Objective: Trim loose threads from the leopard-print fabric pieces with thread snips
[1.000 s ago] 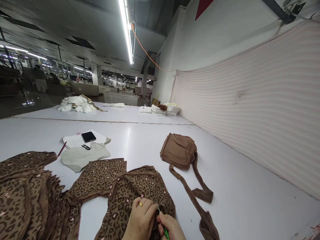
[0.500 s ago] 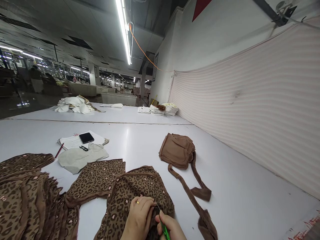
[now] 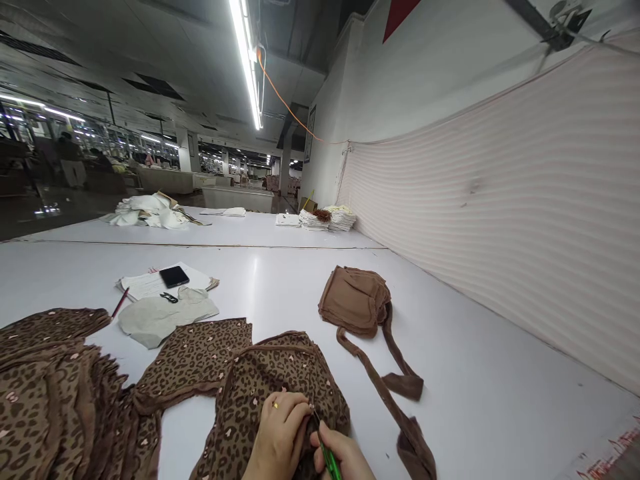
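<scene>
My left hand (image 3: 281, 427), a ring on one finger, has its fingers bent together on a brown leopard-print fabric piece (image 3: 250, 380) lying at the front of the table. Close beside it on the right, my right hand (image 3: 345, 457) grips a slim green-handled tool (image 3: 329, 460) with a thin dark tip. That tip meets the cloth right at my left fingertips. The exact kind of tool cannot be made out. Dark cloth bunches up between the two hands. Another leopard-print piece (image 3: 200, 353) lies flat just to the left, touching the worked one.
At the left lies a thick stack of leopard-print pieces (image 3: 35, 407). Brown cut pieces (image 3: 353, 300) and a long brown strip (image 3: 370, 373) are at the right. Farther back are papers with a black phone (image 3: 174, 276), small black snips (image 3: 169, 297), a pale cloth (image 3: 165, 320) and a pen (image 3: 120, 303).
Both hands stay almost in place on the leopard-print fabric, the tool tip still at the left fingertips. The view shifts very slightly.
</scene>
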Tool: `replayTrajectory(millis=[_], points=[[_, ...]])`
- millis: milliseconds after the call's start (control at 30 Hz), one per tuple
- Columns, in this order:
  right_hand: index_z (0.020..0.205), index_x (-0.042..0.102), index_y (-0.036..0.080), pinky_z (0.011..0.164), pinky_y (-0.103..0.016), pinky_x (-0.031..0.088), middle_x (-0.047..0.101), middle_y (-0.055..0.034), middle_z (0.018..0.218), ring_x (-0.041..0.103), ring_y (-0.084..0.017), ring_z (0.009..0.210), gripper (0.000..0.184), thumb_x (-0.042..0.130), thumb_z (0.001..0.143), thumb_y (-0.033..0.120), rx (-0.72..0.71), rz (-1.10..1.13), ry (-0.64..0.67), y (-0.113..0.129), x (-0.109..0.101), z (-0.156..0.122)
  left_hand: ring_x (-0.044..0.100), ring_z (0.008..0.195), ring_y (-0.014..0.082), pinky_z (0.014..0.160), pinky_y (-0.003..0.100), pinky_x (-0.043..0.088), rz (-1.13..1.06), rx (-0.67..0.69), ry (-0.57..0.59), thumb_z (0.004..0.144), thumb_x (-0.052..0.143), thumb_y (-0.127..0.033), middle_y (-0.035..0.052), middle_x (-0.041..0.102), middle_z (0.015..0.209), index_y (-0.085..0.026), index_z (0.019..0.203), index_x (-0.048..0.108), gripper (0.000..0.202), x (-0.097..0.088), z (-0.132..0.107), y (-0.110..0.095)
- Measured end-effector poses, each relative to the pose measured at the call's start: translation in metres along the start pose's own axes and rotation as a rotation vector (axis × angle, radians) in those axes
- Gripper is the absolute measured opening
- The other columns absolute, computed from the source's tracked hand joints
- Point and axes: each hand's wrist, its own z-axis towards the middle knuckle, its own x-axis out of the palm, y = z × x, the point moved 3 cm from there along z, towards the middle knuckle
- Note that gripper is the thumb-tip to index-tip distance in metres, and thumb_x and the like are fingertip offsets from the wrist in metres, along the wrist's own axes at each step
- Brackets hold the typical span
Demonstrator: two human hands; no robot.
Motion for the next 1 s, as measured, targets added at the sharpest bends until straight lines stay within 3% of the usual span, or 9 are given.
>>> replayTrajectory(millis=[167,400,667,1000], points=[[0.065,0.061,0.014,0.031,-0.019,0.014,0.054,-0.0009,0.045,0.036,-0.007,0.029,0.050,0.072,0.059,0.062,-0.021,-0.068,0.007,-0.002,-0.004,0.000,0.059,0.084,0.0165,0.089,0.038,0.041,0.029,0.038,-0.066,0.089,0.037,-0.008,0.0028,0.062,0.091,-0.021,0.097,0.055,0.024,-0.002,0.001,-0.006],[0.062,0.055,0.016,0.029,-0.020,0.010,0.050,0.0011,0.040,0.030,-0.005,0.023,0.053,0.068,0.055,0.067,-0.033,-0.098,-0.052,0.000,0.003,0.002,0.058,0.086,0.0162,0.093,0.039,0.040,0.043,0.041,-0.029,0.089,0.040,-0.009,0.0023,0.062,0.092,-0.022,0.099,0.057,0.024,0.003,-0.006,-0.003],[0.064,0.053,0.017,0.028,-0.019,0.010,0.052,0.0022,0.042,0.031,-0.005,0.022,0.052,0.068,0.063,0.066,-0.051,-0.143,-0.074,0.009,0.012,-0.007,0.058,0.085,0.0158,0.094,0.040,0.038,0.054,0.062,-0.056,0.090,0.039,-0.010,0.0023,0.062,0.091,-0.022,0.096,0.057,0.023,0.001,-0.003,-0.006],[0.064,0.052,0.017,0.027,-0.020,0.009,0.051,0.0032,0.044,0.029,-0.004,0.021,0.065,0.064,0.046,0.079,-0.068,-0.142,-0.080,0.008,0.015,-0.008,0.057,0.081,0.0154,0.091,0.040,0.038,0.020,0.056,-0.112,0.089,0.038,-0.009,0.0018,0.061,0.086,-0.021,0.091,0.058,0.024,-0.003,0.002,-0.012]])
